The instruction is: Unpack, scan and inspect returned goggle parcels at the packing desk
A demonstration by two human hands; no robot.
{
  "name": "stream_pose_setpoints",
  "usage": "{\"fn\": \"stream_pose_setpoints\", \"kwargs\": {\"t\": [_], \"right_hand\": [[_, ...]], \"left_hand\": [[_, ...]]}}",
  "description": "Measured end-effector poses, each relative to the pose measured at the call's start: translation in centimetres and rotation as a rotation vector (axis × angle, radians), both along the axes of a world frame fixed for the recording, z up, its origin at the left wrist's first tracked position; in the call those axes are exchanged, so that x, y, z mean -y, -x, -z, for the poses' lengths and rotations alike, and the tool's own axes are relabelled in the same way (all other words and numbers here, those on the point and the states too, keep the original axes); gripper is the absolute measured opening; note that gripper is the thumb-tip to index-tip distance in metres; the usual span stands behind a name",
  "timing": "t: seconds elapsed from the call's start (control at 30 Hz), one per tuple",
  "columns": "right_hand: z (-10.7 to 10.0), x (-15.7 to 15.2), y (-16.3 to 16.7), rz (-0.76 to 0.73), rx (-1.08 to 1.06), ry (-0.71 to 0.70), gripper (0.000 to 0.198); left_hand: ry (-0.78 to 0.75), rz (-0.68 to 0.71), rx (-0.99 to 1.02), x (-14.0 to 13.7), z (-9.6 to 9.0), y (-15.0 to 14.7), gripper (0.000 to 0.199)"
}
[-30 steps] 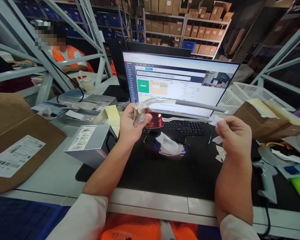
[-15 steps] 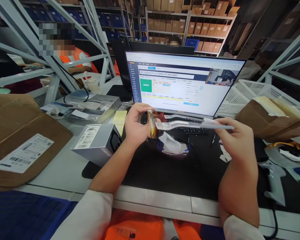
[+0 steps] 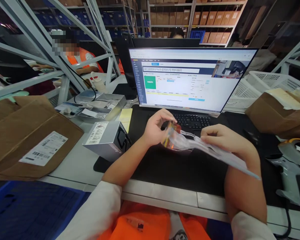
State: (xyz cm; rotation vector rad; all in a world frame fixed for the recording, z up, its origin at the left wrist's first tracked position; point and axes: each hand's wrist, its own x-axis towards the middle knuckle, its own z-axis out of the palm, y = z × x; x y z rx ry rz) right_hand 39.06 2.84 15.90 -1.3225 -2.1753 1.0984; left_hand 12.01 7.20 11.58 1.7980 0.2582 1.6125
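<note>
My left hand (image 3: 156,128) pinches the end of a small shiny amber and red piece (image 3: 170,132) between thumb and fingers. I cannot make out what kind of thing it is. From it a clear plastic bag (image 3: 210,151) stretches to the right, slanting down toward me. My right hand (image 3: 223,138) is closed on the upper edge of this bag, its fingers curled over it. Whether the amber piece lies inside the bag or against its mouth I cannot tell. Both hands are above the black desk mat (image 3: 150,170), in front of the keyboard (image 3: 192,120).
Behind the hands stands a lit monitor (image 3: 182,85). Left are a grey box (image 3: 103,141) with a label, a brown carton (image 3: 32,143) and an open tray (image 3: 107,106). Right are a barcode scanner (image 3: 288,176), another carton (image 3: 277,111) and white baskets (image 3: 280,83). A co-worker (image 3: 82,60) sits beyond the frame.
My hands have come lower and nearer each other, and the bag now tilts down at its right end. The white crumpled piece beneath is no longer visible. The view has shifted slightly.
</note>
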Motion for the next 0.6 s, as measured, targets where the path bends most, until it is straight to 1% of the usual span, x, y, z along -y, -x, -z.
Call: {"fn": "stream_pose_setpoints", "kwargs": {"t": [0.03,0.07,0.13,0.2,0.23,0.3,0.33,0.37,0.43,0.47,0.53,0.6], "right_hand": [[0.3,-0.3,0.5,-0.023,-0.106,0.024,0.04],[0.8,-0.7,1.2,-0.009,-0.236,0.027,0.041],[1.9,-1.6,2.7,0.131,-0.495,-0.016,0.042],[3.0,-2.5,4.0,0.295,-0.642,-0.1,0.039],[3.4,-2.9,4.4,0.347,-0.677,-0.142,0.035],[3.8,-3.2,4.6,0.375,-0.724,-0.213,0.021],[3.8,-3.1,4.4,0.357,-0.746,-0.24,0.02],[3.7,-2.9,4.3,0.331,-0.761,-0.268,0.027],[3.3,-2.3,4.0,0.309,-0.724,-0.349,0.04],[3.1,-1.9,4.0,0.328,-0.67,-0.404,0.039],[2.8,-1.1,4.1,0.393,-0.487,-0.521,0.035],[2.7,-0.5,4.5,0.425,-0.266,-0.614,0.037]], "left_hand": [[0.116,0.051,0.061,0.0,0.1,-0.4,0.04],[0.228,0.086,0.134,0.1,0.3,-0.8,0.042],[0.428,0.106,0.284,0.3,0.5,-1.7,0.045],[0.581,0.099,0.397,0.3,0.6,-2.3,0.045],[0.629,0.1,0.433,0.3,0.5,-2.5,0.046],[0.683,0.097,0.486,0.1,0.4,-2.6,0.047],[0.696,0.083,0.508,-0.1,0.3,-2.6,0.048],[0.703,0.064,0.521,-0.2,0.3,-2.5,0.049],[0.701,0.026,0.506,-0.5,0.2,-2.4,0.051],[0.688,0.018,0.479,-0.5,0.3,-2.4,0.051],[0.633,0.007,0.416,-0.5,0.5,-2.3,0.049],[0.545,-0.026,0.346,-0.4,0.8,-2.3,0.045]]}}
